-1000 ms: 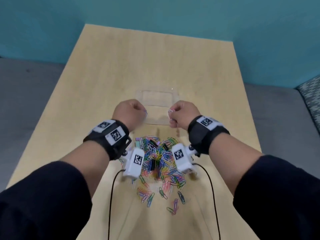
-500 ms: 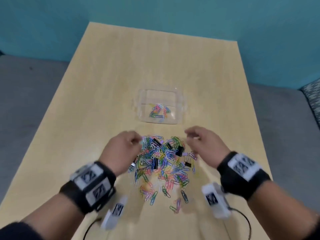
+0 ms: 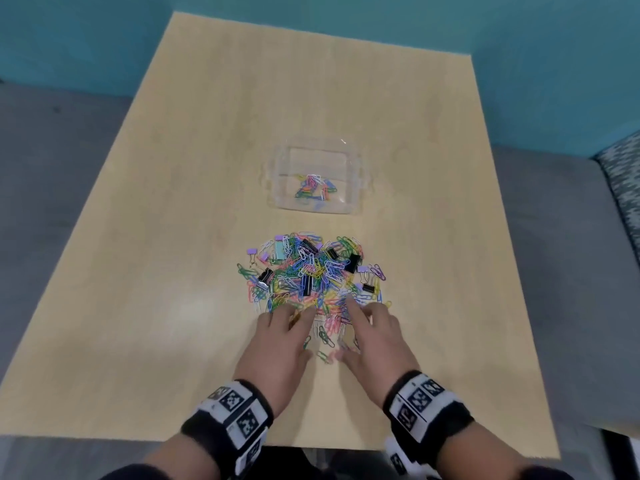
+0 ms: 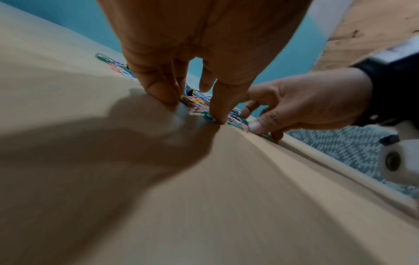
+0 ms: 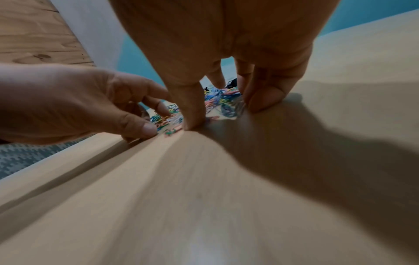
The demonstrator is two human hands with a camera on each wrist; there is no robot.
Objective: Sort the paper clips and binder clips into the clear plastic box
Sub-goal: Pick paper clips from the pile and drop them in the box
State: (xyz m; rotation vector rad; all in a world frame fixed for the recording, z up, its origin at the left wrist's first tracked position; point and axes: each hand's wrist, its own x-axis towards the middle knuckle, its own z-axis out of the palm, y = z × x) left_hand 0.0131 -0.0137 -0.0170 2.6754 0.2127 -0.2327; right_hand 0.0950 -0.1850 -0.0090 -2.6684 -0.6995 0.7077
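Note:
A heap of coloured paper clips mixed with black binder clips and purple ones lies mid-table. Beyond it stands the clear plastic box, with a small bunch of paper clips on its floor. My left hand and right hand sit side by side at the heap's near edge, fingers spread and tips down on the clips and wood. In the wrist views the left hand and right hand each bracket loose clips between thumb and fingers, gripping nothing.
The light wooden table has bare surface left, right and beyond the box; its near edge is just behind my wrists. A teal wall runs behind, grey floor lies on both sides, and a patterned seat stands at the right.
Both hands were closed above the box a second ago. They have since drawn back toward me, opened, and landed on the heap's near edge. A bunch of paper clips now lies in the box.

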